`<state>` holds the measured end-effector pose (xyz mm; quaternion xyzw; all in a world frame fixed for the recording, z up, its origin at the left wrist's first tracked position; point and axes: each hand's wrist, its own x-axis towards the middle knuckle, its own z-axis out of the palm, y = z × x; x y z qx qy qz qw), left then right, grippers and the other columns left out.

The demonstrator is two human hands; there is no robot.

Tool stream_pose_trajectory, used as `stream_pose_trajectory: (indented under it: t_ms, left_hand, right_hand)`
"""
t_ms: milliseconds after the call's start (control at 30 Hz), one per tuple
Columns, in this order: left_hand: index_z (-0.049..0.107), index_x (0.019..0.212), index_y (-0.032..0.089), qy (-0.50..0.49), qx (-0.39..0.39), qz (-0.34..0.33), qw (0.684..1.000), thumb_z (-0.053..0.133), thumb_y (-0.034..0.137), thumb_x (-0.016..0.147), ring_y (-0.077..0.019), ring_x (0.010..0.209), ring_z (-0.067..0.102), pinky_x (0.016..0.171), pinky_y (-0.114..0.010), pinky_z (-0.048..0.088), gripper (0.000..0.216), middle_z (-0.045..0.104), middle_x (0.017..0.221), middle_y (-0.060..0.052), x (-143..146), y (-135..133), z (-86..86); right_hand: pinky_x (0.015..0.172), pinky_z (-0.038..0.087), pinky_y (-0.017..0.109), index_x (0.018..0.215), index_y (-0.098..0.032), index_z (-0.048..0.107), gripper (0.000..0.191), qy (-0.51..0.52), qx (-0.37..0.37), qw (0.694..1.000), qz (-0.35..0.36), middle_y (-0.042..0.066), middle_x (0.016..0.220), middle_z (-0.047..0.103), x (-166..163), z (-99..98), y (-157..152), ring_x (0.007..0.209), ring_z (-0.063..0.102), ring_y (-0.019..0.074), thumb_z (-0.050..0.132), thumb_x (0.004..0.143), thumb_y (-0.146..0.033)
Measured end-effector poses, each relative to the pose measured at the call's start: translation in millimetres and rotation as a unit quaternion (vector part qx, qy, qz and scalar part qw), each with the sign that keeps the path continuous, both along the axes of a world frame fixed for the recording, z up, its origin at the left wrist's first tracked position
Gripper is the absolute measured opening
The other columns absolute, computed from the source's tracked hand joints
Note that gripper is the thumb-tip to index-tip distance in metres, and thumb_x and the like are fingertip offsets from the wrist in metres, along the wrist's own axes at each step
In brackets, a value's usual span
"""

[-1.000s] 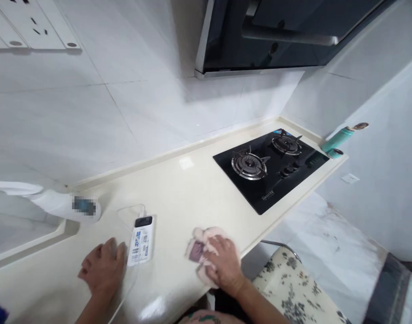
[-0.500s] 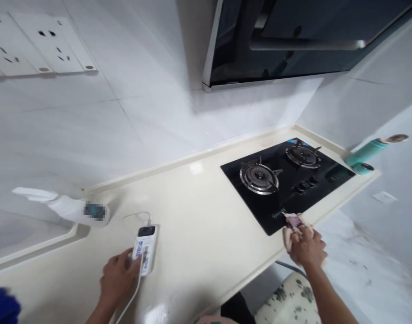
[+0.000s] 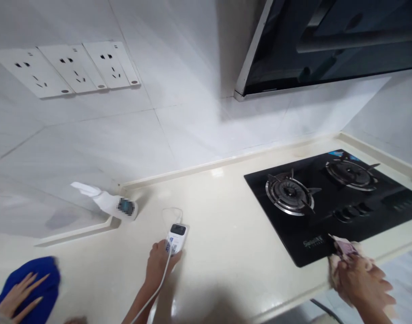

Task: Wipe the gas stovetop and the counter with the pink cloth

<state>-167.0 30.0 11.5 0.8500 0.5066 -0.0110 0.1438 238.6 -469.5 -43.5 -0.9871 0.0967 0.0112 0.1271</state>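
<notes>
My left hand [image 3: 158, 263] grips the lower end of a white power bank [image 3: 177, 238] on the counter, fingers on one side and thumb on the other. The power bank has a dark display at its top, and a white cable [image 3: 166, 270] runs over my wrist. At the counter's front edge my right hand [image 3: 361, 279] is closed around a crumpled pale cloth [image 3: 334, 265] with a purplish patch. The cloth lies against the near corner of a black gas hob [image 3: 314, 231]; part of it is hidden under my fingers.
Another person's hand [image 3: 20, 292] presses on a blue cloth [image 3: 46, 279] at the lower left. A white spray bottle [image 3: 108, 202] stands by the wall on the cream counter [image 3: 222, 234]. Sockets [image 3: 78, 69] and a dark range hood [image 3: 327, 49] are above.
The view has swung left, bringing the other person's hand and blue cloth further into sight. My left hand has closed further around the power bank. My right hand stays on the pale cloth.
</notes>
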Motion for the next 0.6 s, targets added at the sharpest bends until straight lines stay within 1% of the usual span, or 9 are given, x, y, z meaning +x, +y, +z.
stream_pose_trajectory:
  t_ms: [67,167,267,367,433,500,600]
  left_hand:
    - [0.058,0.121,0.016,-0.008,0.0,-0.014,1.0,0.068,0.047,0.084,-0.0313,0.11,0.065,0.091,-0.039,0.051,0.049,0.065,0.118,-0.016,13,-2,1.0]
    - [0.057,0.119,0.017,-0.019,0.002,-0.023,1.0,0.069,0.044,0.084,-0.0308,0.11,0.065,0.09,-0.039,0.051,0.046,0.065,0.118,-0.016,29,-3,2.4]
    - [0.058,0.117,0.017,-0.034,-0.002,-0.027,0.999,0.07,0.048,0.084,-0.0313,0.108,0.066,0.089,-0.039,0.051,0.046,0.065,0.116,-0.015,42,-3,3.5]
    - [0.059,0.12,0.018,-0.064,-0.011,-0.042,0.997,0.065,0.053,0.087,-0.0307,0.11,0.065,0.092,-0.04,0.052,0.049,0.066,0.116,-0.015,48,-4,4.7]
    - [0.059,0.125,0.019,-0.092,-0.015,-0.051,0.994,0.056,0.056,0.092,-0.0288,0.112,0.065,0.094,-0.039,0.053,0.049,0.066,0.118,-0.014,46,-6,5.8]
    - [0.06,0.128,0.02,-0.119,-0.018,-0.052,0.991,0.045,0.056,0.096,-0.0272,0.112,0.065,0.095,-0.039,0.055,0.051,0.068,0.119,-0.013,37,-7,7.1]
    - [0.067,0.125,0.02,-0.149,-0.011,-0.047,0.988,0.041,0.058,0.093,-0.0296,0.113,0.065,0.102,-0.044,0.055,0.056,0.071,0.118,-0.014,10,-10,7.0]
  right_hand:
    - [0.097,0.036,0.077,0.143,-0.036,0.053,0.071,0.011,0.009,0.999,-0.03,0.027,0.148,0.042,1,0.5,1,0.141,0.04,0.0572,0.026,0.089,-0.072]
    - [0.097,0.035,0.077,0.143,-0.036,0.054,0.071,0.014,0.018,0.999,-0.027,0.03,0.15,0.04,3,0.0,1,0.142,0.039,0.0568,0.028,0.087,-0.073]
    - [0.093,0.035,0.078,0.142,-0.035,0.054,0.069,0.006,0.014,1.0,-0.02,0.029,0.149,0.042,1,1.4,3,0.14,0.041,0.0575,0.029,0.089,-0.07]
    - [0.094,0.037,0.076,0.144,-0.032,0.052,0.067,-0.007,0.003,1.0,-0.021,0.028,0.148,0.044,-2,4.4,8,0.139,0.042,0.0562,0.028,0.092,-0.067]
    - [0.096,0.038,0.075,0.146,-0.028,0.05,0.068,-0.014,-0.004,1.0,-0.02,0.029,0.147,0.045,-3,5.3,11,0.139,0.043,0.0549,0.028,0.094,-0.066]
    - [0.098,0.038,0.073,0.145,-0.022,0.052,0.07,-0.013,-0.012,1.0,-0.021,0.031,0.147,0.046,-2,4.8,13,0.137,0.043,0.0544,0.025,0.097,-0.065]
    - [0.1,0.039,0.072,0.138,-0.018,0.056,0.068,-0.005,-0.024,0.999,-0.026,0.031,0.147,0.047,-1,4.3,18,0.134,0.045,0.0535,0.021,0.1,-0.062]
